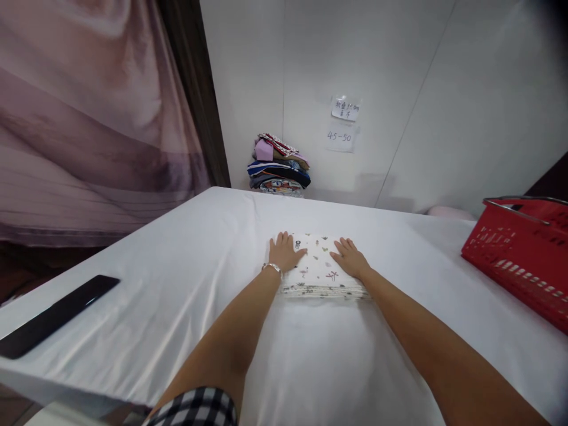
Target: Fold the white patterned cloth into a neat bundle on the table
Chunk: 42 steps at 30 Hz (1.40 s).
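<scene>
The folded patterned cloth lay mid-way across your white-covered tabletop; your left hand and right hand rested flat upon it, each grip unclenched; a red basket stood right, pinkish drapery hung left.

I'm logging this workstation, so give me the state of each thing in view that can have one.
Printed cloth: folded in layers, lying flat
Left hand: open, palm down on the printed cloth
Right hand: open, palm down on the printed cloth
White tablecloth: spread, lightly creased
Black slab: lying flat
Red basket: upright; contents hidden
Fabric pile: stacked
Pink drape: hanging in folds
</scene>
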Tool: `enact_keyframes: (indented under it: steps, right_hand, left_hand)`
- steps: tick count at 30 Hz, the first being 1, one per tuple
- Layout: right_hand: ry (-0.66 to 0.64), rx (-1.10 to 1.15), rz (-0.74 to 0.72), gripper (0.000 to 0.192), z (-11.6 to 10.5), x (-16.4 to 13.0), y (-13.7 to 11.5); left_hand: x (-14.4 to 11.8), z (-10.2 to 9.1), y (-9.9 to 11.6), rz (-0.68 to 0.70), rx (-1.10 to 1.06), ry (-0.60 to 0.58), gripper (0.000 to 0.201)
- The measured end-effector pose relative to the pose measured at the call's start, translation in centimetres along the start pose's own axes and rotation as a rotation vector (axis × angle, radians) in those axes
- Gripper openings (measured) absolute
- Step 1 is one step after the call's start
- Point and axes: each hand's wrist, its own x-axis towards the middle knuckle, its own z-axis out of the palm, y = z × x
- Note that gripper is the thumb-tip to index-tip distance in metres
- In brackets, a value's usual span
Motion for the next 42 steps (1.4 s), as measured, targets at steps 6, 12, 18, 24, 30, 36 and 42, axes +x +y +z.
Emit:
enact_keyframes:
  steps: [6, 12, 18, 24, 30, 36, 42]
  right_hand:
    - [-0.043, -0.036, 0.024, 0.060, -1.5, 0.1, -0.9]
    - [0.076, -0.045, -0.213, 0.067, -2.9, 1.9, -4.9]
    - [-0.110, 0.011, -0.249, 0.073, -0.3, 3.0, -5.6]
    - [-0.090, 0.020, -0.248, 0.074, 0.2, 3.0, -5.2]
    - [-0.164, 0.017, -0.225, 0.071, -1.1, 3.2, -6.0]
    - [-0.047, 0.046, -0.248, 0.065, -0.9, 3.7, -7.8]
    - [-0.034, 0.081, -0.261, 0.066, 0.8, 4.0, -7.3]
  left_hand:
    - [0.0, 1.3, -0.7, -0.023, 0.010, -0.006, 0.080]
    - [0.0, 1.0, -0.4, -0.046, 0.009, -0.022, 0.081]
    - [-0.2, 1.0, -0.3, -0.053, 0.044, -0.048, 0.081]
    - [-0.1, 1.4, -0.4, -0.062, 0.064, -0.035, 0.082]
    - [0.0, 1.5, -0.3, -0.071, 0.046, -0.050, 0.081]
    - [-0.3, 1.2, 0.0, -0.078, 0.049, -0.049, 0.079]
    - [-0.5, 0.9, 0.1, -0.076, 0.033, -0.058, 0.078]
